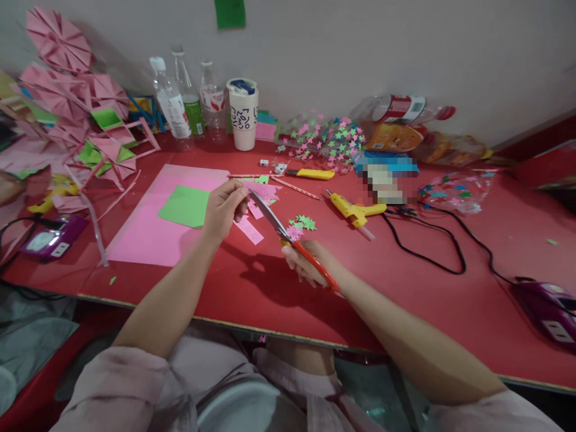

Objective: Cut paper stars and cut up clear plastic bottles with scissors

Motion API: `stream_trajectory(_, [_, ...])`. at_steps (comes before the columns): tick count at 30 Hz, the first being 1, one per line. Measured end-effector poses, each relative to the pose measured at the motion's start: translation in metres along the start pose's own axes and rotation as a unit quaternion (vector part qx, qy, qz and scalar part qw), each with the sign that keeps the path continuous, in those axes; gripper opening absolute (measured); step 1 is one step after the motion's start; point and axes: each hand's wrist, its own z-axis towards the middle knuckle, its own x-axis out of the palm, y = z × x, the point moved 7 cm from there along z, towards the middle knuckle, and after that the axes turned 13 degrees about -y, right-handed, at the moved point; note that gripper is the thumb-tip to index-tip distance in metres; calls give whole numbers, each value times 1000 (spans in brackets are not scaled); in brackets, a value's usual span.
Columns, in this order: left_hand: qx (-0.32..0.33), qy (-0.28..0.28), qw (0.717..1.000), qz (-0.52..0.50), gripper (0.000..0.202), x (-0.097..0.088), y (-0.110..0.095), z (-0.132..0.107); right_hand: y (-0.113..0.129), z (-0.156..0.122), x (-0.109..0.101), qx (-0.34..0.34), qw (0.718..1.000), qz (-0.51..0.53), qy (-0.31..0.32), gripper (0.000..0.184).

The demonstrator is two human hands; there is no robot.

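Observation:
My right hand (306, 263) is closed round the red handles of a pair of scissors (288, 235), whose blades point up and left. My left hand (225, 207) is pinched on a small pink paper piece (252, 191) held at the blade tips. Both hands hover above the red table (405, 288). Pink paper strips (249, 230) and small green and pink cut stars (302, 225) lie just beyond the hands.
A pink sheet (148, 231) with a green square (184, 206) lies to the left. A yellow glue gun (355, 210) with a black cord, a yellow cutter (311, 174), pencils, bottles (173, 108), a cup (243, 114), star bags and pink folded paper shapes (67, 90) surround the area.

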Motion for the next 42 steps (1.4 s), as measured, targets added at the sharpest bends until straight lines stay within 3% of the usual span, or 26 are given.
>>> stream_trajectory(9, [8,1,1000,-10,17,-4,-3,4,1,0,0,-15,1000,11,10,50])
stream_trajectory(19, [3,8,1000,-29,18,4,2,-4,-5,2,3,-36,999,5,6,49])
stream_trajectory(26, [7,-9,999,-53,17,8,6,-9,-5,1,9,-48,997,65,17,51])
stream_trajectory(42, [4,-47,998,-42,22,8,11,-14,3,-12,15,-37,996,74,-19,51])
